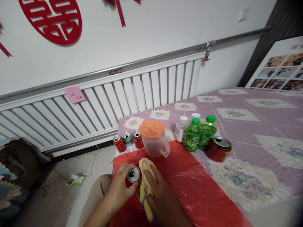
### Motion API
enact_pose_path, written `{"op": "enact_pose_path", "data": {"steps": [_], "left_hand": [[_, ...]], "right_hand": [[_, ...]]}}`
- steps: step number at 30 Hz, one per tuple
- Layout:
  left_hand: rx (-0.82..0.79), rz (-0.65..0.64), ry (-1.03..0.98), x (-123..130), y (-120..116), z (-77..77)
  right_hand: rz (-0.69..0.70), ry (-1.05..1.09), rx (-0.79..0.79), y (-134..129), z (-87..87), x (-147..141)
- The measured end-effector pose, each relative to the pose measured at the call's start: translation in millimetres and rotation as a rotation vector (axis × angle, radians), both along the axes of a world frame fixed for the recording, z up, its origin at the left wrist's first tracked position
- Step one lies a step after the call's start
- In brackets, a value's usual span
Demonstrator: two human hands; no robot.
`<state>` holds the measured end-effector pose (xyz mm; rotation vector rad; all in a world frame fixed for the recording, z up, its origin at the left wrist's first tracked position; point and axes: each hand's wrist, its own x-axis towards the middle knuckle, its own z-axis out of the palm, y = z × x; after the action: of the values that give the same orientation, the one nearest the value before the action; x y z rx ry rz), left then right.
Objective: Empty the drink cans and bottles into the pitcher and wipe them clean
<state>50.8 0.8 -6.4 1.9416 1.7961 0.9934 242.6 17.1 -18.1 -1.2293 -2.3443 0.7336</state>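
An opened red can stands upright on the red plastic sheet, its silver top facing up. My left hand is wrapped round its left side, thumb at the front. Against the can's right side is a folded yellow cloth with a purple edge, gripped in my right hand. Just behind stands a clear plastic pitcher with an orange lid. The can's lower part is partly hidden by my left hand.
Three small cans stand left of the pitcher. To its right are green bottles, clear bottles with white caps and a wide red can, on a purple patterned tablecloth. A white radiator lines the wall.
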Motion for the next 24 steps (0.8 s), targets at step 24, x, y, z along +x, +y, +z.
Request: {"op": "enact_pose_path", "data": {"steps": [24], "left_hand": [[-0.077,-0.067,-0.053,-9,-7,-8.5]], "right_hand": [[-0.024,-0.047,-0.086,-1,-4.4,-2]]}}
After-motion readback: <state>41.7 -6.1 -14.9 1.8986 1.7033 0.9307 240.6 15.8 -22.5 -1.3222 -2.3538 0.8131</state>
